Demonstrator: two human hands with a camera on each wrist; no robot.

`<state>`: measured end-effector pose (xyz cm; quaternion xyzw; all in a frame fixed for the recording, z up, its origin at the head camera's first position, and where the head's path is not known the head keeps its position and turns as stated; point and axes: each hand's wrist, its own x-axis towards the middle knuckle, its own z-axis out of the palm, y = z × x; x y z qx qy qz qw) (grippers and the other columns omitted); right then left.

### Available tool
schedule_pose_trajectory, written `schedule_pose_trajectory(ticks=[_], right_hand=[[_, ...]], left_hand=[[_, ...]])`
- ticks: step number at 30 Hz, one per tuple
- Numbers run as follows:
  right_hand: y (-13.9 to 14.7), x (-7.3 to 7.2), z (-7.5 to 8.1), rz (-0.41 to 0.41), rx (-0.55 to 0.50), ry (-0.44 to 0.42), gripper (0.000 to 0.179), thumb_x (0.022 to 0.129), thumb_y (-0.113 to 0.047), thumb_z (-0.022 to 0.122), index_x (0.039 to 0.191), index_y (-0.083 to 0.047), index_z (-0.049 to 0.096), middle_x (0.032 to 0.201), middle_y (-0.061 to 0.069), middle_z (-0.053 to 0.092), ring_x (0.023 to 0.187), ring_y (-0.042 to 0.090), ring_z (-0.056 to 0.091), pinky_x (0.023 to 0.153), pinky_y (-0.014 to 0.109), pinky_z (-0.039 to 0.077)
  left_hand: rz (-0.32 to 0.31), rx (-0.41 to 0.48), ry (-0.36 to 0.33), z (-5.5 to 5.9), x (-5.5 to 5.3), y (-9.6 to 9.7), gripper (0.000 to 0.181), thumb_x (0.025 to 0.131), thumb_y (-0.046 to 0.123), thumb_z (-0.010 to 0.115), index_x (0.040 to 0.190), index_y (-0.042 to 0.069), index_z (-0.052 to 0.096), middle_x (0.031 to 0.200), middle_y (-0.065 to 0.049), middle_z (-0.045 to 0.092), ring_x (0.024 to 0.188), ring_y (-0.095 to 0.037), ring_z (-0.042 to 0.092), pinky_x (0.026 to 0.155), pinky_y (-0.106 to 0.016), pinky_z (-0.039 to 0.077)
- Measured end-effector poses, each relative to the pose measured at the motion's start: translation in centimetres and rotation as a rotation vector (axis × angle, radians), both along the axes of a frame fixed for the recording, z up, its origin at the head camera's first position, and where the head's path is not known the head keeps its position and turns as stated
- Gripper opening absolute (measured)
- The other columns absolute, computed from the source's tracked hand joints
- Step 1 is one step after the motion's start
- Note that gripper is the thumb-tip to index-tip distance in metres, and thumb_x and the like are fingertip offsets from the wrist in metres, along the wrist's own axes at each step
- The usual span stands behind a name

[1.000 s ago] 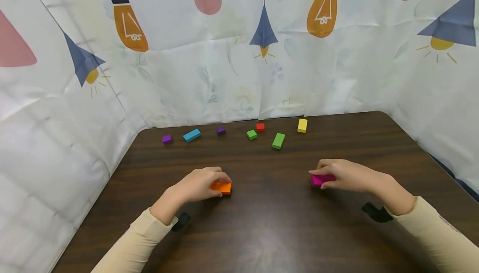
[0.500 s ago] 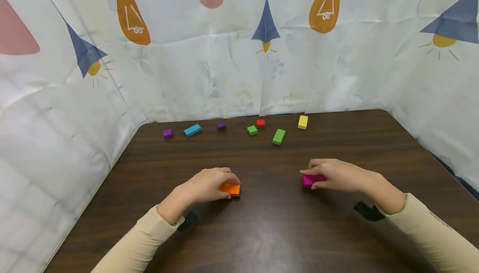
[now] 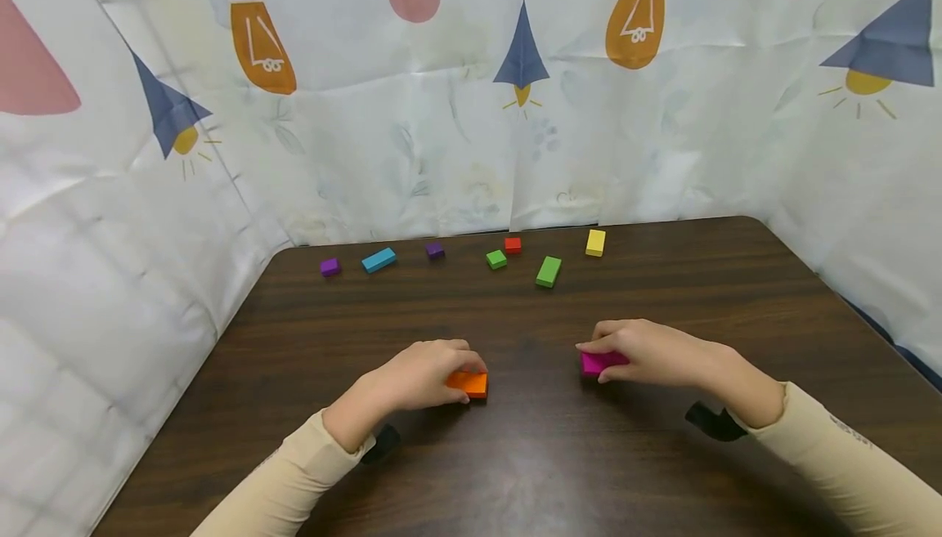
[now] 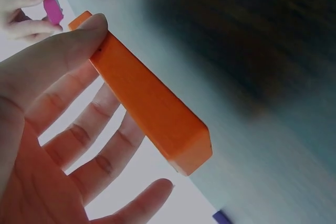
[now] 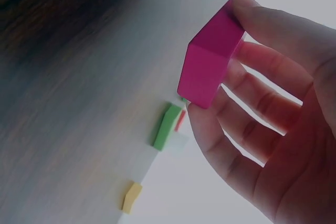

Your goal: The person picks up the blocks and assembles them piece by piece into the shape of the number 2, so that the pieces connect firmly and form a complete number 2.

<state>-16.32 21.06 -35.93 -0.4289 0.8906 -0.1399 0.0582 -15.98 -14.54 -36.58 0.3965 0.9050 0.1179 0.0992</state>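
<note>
My left hand (image 3: 423, 375) pinches an orange block (image 3: 474, 384) between thumb and fingers, left of the table's middle. Seen in the left wrist view, the orange block (image 4: 152, 103) is long and rectangular, with the thumb on its far end. To the right, my right hand (image 3: 655, 353) grips a magenta block (image 3: 598, 363). The right wrist view has the thumb at the top of this magenta block (image 5: 207, 59) and a fingertip at its lower end. A gap of dark tabletop separates the two blocks, whose ends point toward each other.
Along the back of the brown table (image 3: 515, 472) lie a purple block (image 3: 329, 267), a blue one (image 3: 379, 260), a dark purple one (image 3: 435, 250), two green ones, a red one (image 3: 513, 245) and a yellow one (image 3: 595, 243). A patterned white curtain (image 3: 353, 153) hangs behind.
Both hands have moved inward, the left one rightward with the orange block and the right one leftward with the magenta block. The gap between the blocks has narrowed.
</note>
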Motion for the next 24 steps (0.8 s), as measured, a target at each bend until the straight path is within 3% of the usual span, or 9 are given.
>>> schedule_pose_trajectory(ticks=[11, 24], right_hand=[[-1.0, 0.1, -0.4, 0.002, 0.005, -0.045, 0.048, 0.09, -0.019, 0.082, 0.132, -0.001, 0.068, 0.105, -0.007, 0.059, 0.084, 0.004, 0.056, 0.072, 0.022, 0.051], [-2.0, 0.1, -0.5, 0.027, 0.003, -0.032, 0.047, 0.09, -0.02, 0.082, 0.131, -0.002, 0.07, 0.107, -0.004, 0.061, 0.087, 0.007, 0.059, 0.075, 0.024, 0.054]], left_hand=[[-0.001, -0.029, 0.006, -0.3, 0.3, 1.4, 0.033, 0.087, 0.016, 0.084, 0.119, 0.013, 0.073, 0.11, 0.001, 0.065, 0.098, -0.017, 0.065, 0.085, -0.038, 0.055], [0.012, -0.039, 0.038, -0.2, 0.5, 2.9, 0.033, 0.087, 0.018, 0.084, 0.118, 0.014, 0.073, 0.105, 0.001, 0.064, 0.091, -0.016, 0.064, 0.079, -0.036, 0.055]])
